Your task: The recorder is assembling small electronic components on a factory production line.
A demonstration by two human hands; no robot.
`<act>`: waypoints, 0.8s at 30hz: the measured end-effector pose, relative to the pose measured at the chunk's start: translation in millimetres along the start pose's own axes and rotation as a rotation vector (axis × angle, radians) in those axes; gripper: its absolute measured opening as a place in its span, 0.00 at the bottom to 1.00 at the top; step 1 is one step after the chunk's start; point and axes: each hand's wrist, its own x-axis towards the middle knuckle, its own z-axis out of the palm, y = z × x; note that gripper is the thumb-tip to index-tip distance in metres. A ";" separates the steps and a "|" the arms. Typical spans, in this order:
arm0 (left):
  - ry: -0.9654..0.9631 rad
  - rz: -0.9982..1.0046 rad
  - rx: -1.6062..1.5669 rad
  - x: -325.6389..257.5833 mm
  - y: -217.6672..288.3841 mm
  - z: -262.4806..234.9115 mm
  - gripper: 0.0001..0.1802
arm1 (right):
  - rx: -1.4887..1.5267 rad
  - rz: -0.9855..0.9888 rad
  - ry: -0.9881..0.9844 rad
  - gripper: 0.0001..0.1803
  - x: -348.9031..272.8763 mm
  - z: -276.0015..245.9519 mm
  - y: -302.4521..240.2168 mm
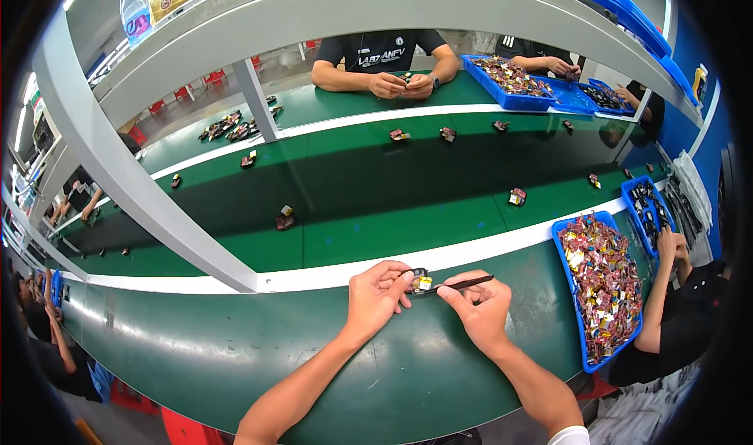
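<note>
My left hand (372,302) is closed on the edge of a small black casing (421,281) with a yellow and white part in it, just above the green worktop. My right hand (484,310) pinches a pair of dark tweezers (474,282). Their tips point left and reach the casing, though I cannot tell whether they grip anything. To the right of my hands stands a blue tray (555,233) heaped with small reddish, yellow and white parts (600,288).
A white rail (329,266) separates my worktop (235,331) from a green conveyor belt (376,186) carrying scattered small assemblies. A grey frame post (169,206) rises at left. Across the belt sits a person (384,57); another person (678,319) reaches into a blue tray (630,190) at right.
</note>
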 end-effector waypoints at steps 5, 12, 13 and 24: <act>-0.011 0.020 -0.013 0.9 -3.1 0.8 0.09 | -0.084 -0.003 0.019 0.07 -1.3 1.9 4.5; -0.013 0.029 0.019 -4.0 1.5 1.8 0.08 | -0.118 -0.011 0.023 0.07 -1.2 4.1 5.9; -0.010 0.031 0.025 -5.2 2.3 1.2 0.08 | -0.115 -0.012 0.019 0.07 -1.4 4.5 6.1; -0.066 0.058 0.023 -5.4 2.6 2.6 0.09 | 0.221 0.159 0.033 0.07 1.2 6.3 4.6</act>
